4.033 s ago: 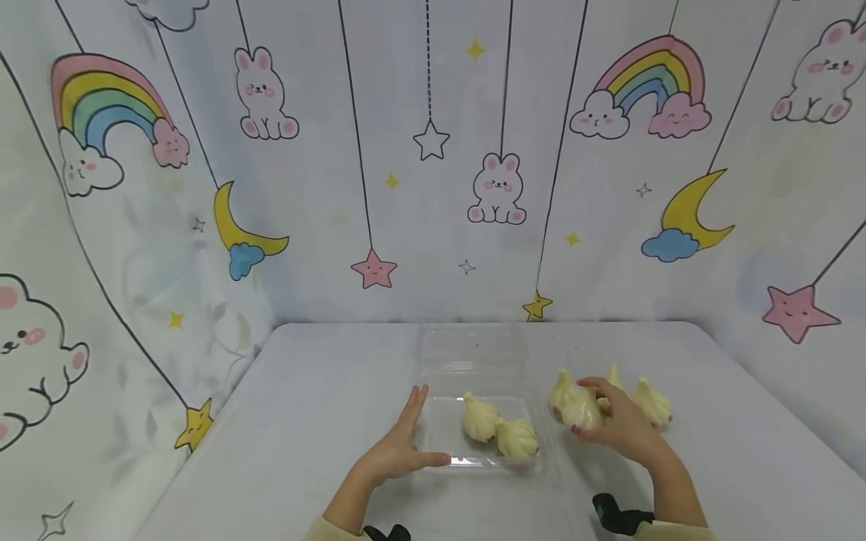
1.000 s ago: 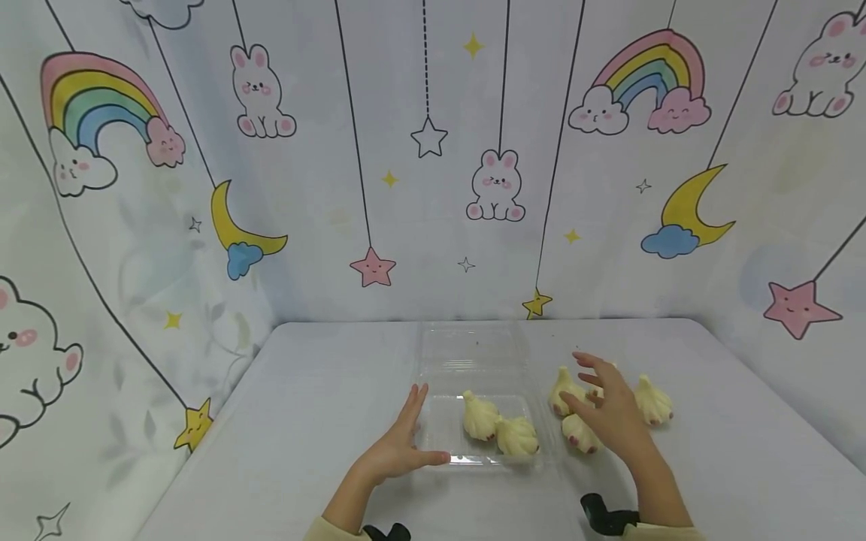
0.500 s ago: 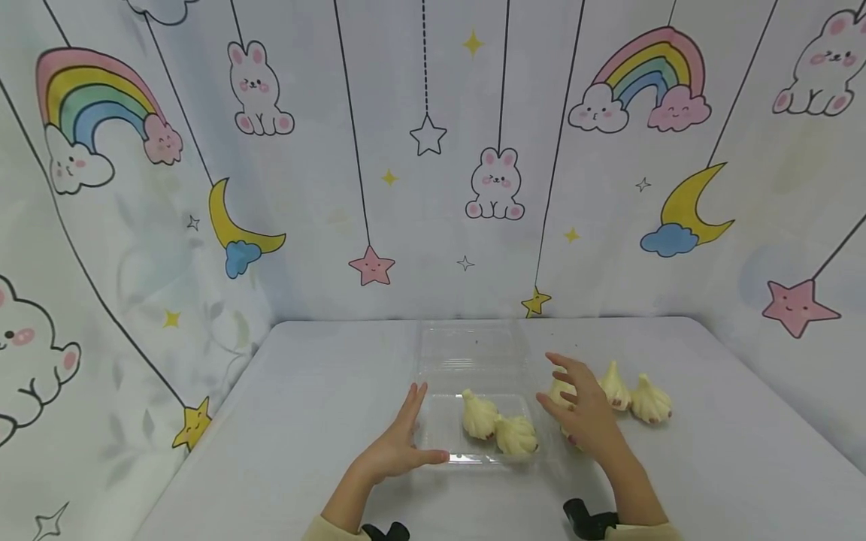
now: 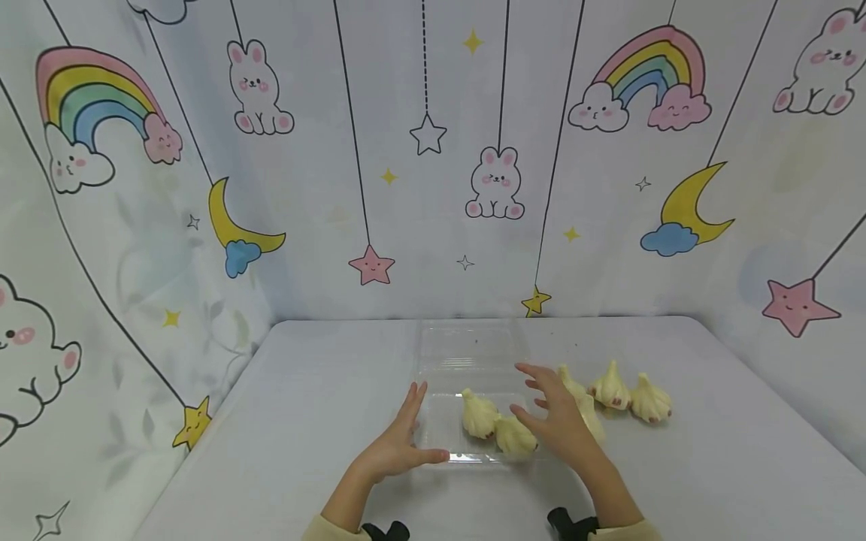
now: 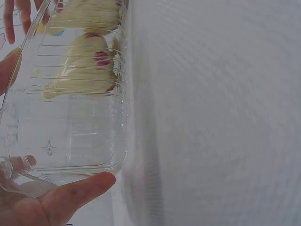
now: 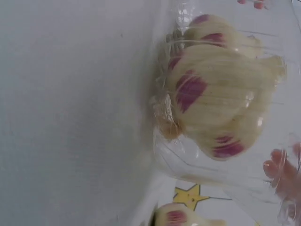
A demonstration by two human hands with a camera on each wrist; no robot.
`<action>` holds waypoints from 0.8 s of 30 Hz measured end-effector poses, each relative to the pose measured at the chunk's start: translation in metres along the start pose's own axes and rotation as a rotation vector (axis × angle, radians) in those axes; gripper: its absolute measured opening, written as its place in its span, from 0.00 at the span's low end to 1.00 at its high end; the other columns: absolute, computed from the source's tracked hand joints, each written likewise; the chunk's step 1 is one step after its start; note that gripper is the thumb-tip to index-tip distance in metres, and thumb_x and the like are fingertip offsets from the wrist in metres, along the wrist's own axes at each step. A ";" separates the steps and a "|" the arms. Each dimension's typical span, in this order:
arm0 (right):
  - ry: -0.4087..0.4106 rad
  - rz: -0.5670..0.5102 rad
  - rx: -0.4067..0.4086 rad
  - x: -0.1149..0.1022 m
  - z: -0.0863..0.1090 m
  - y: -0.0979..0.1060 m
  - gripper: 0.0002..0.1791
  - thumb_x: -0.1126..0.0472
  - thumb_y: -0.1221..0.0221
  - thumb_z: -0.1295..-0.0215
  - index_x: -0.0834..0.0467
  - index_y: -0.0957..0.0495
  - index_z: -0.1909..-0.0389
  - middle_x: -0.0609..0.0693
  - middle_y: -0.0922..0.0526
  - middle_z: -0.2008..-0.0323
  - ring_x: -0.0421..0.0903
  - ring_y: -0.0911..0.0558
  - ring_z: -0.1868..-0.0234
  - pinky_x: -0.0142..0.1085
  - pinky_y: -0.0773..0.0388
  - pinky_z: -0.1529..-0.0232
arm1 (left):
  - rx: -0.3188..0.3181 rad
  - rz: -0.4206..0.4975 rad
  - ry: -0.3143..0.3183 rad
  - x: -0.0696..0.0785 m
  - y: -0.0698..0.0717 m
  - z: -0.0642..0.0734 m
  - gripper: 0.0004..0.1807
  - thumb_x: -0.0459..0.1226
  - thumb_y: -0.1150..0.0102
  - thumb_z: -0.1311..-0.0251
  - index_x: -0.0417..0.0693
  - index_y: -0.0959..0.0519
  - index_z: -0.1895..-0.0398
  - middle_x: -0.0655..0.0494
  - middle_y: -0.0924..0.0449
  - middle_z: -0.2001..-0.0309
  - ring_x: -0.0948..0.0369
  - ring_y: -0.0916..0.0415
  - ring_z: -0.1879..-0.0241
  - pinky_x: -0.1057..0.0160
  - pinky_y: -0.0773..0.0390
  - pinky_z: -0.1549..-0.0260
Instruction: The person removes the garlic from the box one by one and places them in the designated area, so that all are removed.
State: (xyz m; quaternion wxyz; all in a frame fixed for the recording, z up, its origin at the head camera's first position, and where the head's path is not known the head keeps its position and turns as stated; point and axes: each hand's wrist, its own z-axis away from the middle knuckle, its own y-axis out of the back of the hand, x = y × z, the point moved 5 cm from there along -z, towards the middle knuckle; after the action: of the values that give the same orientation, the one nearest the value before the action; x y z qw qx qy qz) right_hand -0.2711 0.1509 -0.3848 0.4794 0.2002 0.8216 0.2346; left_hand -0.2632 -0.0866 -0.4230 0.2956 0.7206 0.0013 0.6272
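Observation:
A clear plastic box (image 4: 440, 421) lies on the table with its lid folded back behind it. Two pale garlic bulbs (image 4: 479, 415) are inside, in its right part. My left hand (image 4: 395, 447) rests against the box's left side with spread fingers; in the left wrist view its thumb (image 5: 82, 195) touches the near corner. My right hand (image 4: 558, 417) is at the box's right side, fingers spread and holding nothing. In the right wrist view its fingertips (image 6: 277, 165) show through the clear plastic. Whether they touch the box I cannot tell.
Several more garlic bulbs (image 4: 651, 400) lie on the white table (image 4: 271, 421) right of the box, some partly behind my right hand. The clear lid (image 4: 470, 349) reaches toward the table's back edge. A printed curtain (image 4: 325, 165) hangs behind the table.
My right hand held a garlic bulb on the right, then let go of it there and moved left to the box's right side. My left hand stays in place.

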 end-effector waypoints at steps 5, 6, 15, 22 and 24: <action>0.023 -0.012 -0.016 -0.005 -0.002 -0.009 0.34 0.68 0.35 0.48 0.52 0.35 0.40 0.54 0.33 0.43 0.59 0.28 0.47 0.52 0.25 0.55 | 0.004 0.001 0.000 0.000 0.001 0.000 0.60 0.39 0.30 0.55 0.50 0.65 0.28 0.39 0.77 0.30 0.30 0.54 0.38 0.35 0.39 0.48; 0.026 -0.015 -0.017 -0.006 -0.002 -0.011 0.34 0.67 0.35 0.49 0.52 0.34 0.40 0.54 0.33 0.43 0.59 0.28 0.47 0.52 0.25 0.55 | 0.007 -0.002 0.000 -0.001 0.001 -0.001 0.60 0.39 0.30 0.55 0.50 0.65 0.28 0.40 0.77 0.30 0.30 0.54 0.38 0.35 0.40 0.48; 0.037 -0.005 -0.111 -0.003 -0.006 -0.029 0.34 0.63 0.33 0.49 0.51 0.33 0.40 0.51 0.32 0.43 0.57 0.29 0.46 0.52 0.26 0.54 | 0.018 -0.019 0.003 -0.002 0.000 -0.001 0.60 0.40 0.29 0.57 0.49 0.64 0.28 0.40 0.74 0.29 0.33 0.55 0.36 0.36 0.44 0.45; 0.058 0.044 -0.217 -0.003 -0.013 -0.044 0.36 0.60 0.32 0.51 0.51 0.33 0.39 0.52 0.34 0.42 0.56 0.31 0.43 0.55 0.30 0.50 | 0.013 -0.018 -0.003 -0.003 0.001 0.000 0.61 0.40 0.29 0.56 0.51 0.65 0.28 0.40 0.75 0.29 0.32 0.53 0.37 0.36 0.42 0.46; 0.068 0.071 -0.234 -0.004 -0.014 -0.048 0.36 0.60 0.31 0.52 0.52 0.32 0.39 0.53 0.33 0.42 0.57 0.30 0.44 0.55 0.31 0.48 | 0.013 -0.022 -0.001 -0.003 0.001 0.000 0.61 0.40 0.29 0.56 0.51 0.65 0.28 0.40 0.76 0.29 0.32 0.53 0.37 0.36 0.42 0.46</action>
State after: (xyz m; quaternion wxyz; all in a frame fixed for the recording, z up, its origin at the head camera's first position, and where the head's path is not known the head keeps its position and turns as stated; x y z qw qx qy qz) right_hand -0.2864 0.1071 -0.4036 0.4626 0.1638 0.7968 0.3527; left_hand -0.2643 -0.0883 -0.4254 0.2976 0.7229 0.0130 0.6235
